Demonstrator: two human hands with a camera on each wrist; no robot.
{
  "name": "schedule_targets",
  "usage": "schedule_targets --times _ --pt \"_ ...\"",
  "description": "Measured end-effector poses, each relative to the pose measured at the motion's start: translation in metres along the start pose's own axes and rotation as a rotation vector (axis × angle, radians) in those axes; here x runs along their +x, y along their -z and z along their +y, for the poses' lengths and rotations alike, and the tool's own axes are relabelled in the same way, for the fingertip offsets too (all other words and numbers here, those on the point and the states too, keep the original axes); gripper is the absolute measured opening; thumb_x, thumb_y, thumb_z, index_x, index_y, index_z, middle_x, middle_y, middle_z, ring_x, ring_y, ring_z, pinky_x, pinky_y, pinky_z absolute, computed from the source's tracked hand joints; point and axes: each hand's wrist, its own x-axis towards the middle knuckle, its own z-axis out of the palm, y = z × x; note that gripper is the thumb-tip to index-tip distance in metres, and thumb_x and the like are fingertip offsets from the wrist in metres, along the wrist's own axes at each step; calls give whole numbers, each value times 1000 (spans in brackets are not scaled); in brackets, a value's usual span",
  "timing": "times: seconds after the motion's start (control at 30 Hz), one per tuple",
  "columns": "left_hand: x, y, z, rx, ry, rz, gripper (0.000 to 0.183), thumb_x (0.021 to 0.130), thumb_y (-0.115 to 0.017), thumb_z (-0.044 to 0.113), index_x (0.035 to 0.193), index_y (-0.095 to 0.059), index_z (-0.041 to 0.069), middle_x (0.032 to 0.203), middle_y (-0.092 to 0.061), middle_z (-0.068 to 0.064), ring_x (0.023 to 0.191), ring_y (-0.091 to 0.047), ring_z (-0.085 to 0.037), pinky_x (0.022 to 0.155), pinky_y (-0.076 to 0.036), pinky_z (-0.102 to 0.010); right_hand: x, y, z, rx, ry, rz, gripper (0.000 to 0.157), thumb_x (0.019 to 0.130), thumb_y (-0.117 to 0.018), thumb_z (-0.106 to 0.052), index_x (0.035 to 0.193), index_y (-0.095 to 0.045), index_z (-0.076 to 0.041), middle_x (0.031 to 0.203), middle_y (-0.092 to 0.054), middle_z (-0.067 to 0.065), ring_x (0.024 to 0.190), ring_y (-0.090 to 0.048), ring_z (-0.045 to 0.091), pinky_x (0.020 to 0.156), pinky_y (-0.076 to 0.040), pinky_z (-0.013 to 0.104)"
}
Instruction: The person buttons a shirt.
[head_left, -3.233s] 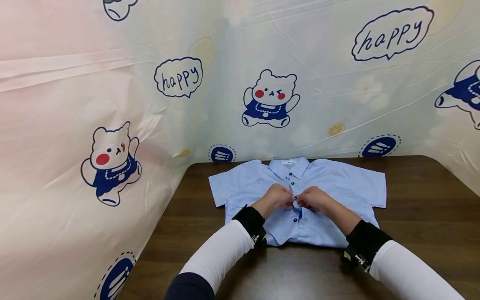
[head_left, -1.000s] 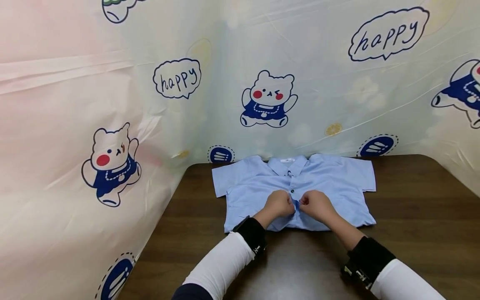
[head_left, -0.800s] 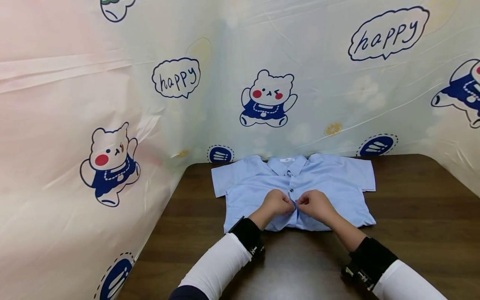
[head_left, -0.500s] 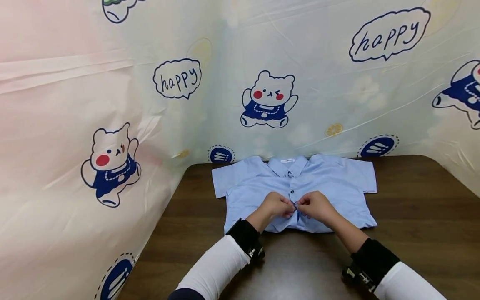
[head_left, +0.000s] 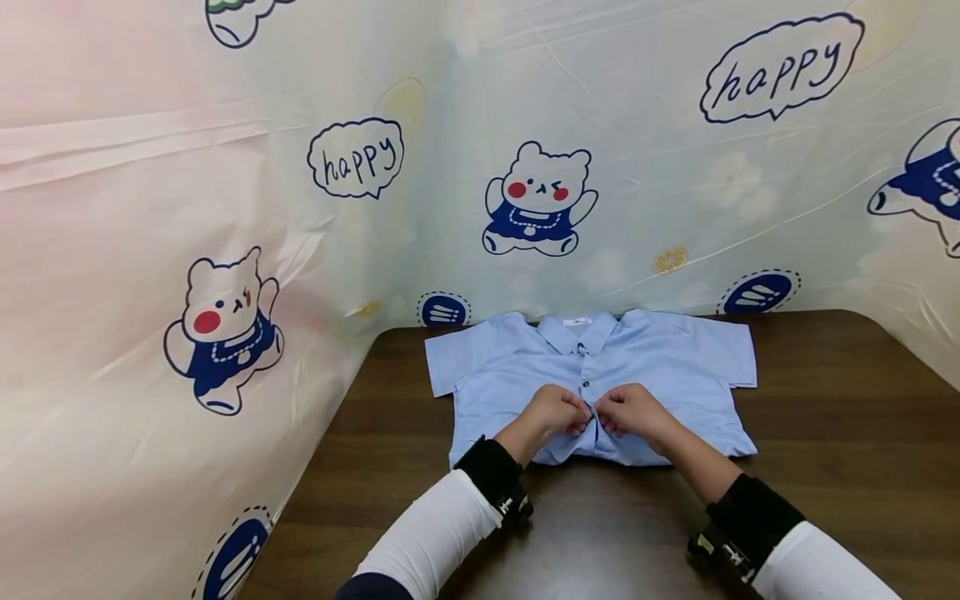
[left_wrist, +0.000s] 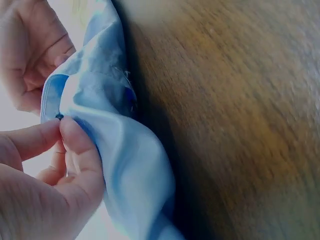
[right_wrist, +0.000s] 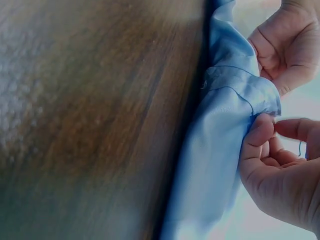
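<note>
A light blue short-sleeved shirt lies front up, collar away from me. My left hand is at the lower front; in the left wrist view its thumb and a finger pinch a small dark button at the fabric edge. Just across the opening, my right hand pinches the edge of the button placket between thumb and forefinger, as the right wrist view shows. Fingertips of both hands nearly meet. Above them a dark button shows on the front, and another sits near the collar.
The shirt rests on a dark brown wooden table, close to its far edge. Behind and to the left hangs a pale curtain printed with bears and lettering. Black wrist straps with small cameras sit on both forearms.
Over the last three seconds, both hands have moved lower down the shirt front, and its hem has shifted away from me. Within the last second the fingertips have only shifted slightly at the opening.
</note>
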Motion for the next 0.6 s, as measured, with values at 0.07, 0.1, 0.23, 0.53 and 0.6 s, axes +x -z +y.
schedule_targets --times 0.07,0.1,0.23,0.53,0.6 --pt "-1 0 1 -29 25 -5 13 88 -66 -5 77 -65 1 69 -58 -3 62 -57 -11 54 -50 -22 0 0 0 -11 11 -4 16 93 -59 -6 88 -67 6 69 -60 2 65 -56 13 57 -49 29" --pt "-2 0 2 -56 40 -5 12 89 -65 -5 78 -65 1 70 -58 -4 62 -57 -12 55 -51 -23 0 0 0 -21 21 -5 13 92 -60 -5 88 -67 6 69 -59 2 65 -55 13 57 -49 29" --pt "-4 0 5 -191 113 14 12 92 -59 1 83 -64 -1 69 -60 -7 60 -59 -13 57 -53 -25 -2 -2 -1 -41 47 11 7 86 -64 -1 87 -66 6 68 -57 1 64 -53 13 56 -47 28" --pt "-8 -5 7 -219 97 78 10 84 -70 2 77 -64 -1 63 -58 -5 54 -56 -11 57 -55 -25 -3 -6 0 -128 80 78 6 81 -69 -2 84 -67 3 73 -62 3 64 -53 13 57 -46 29" --pt "-8 -5 6 -200 81 88 6 84 -67 -2 78 -66 -3 65 -58 -5 54 -56 -11 58 -55 -25 -3 -7 0 -128 75 81 5 82 -69 -2 84 -67 2 73 -62 3 65 -53 14 57 -46 29"
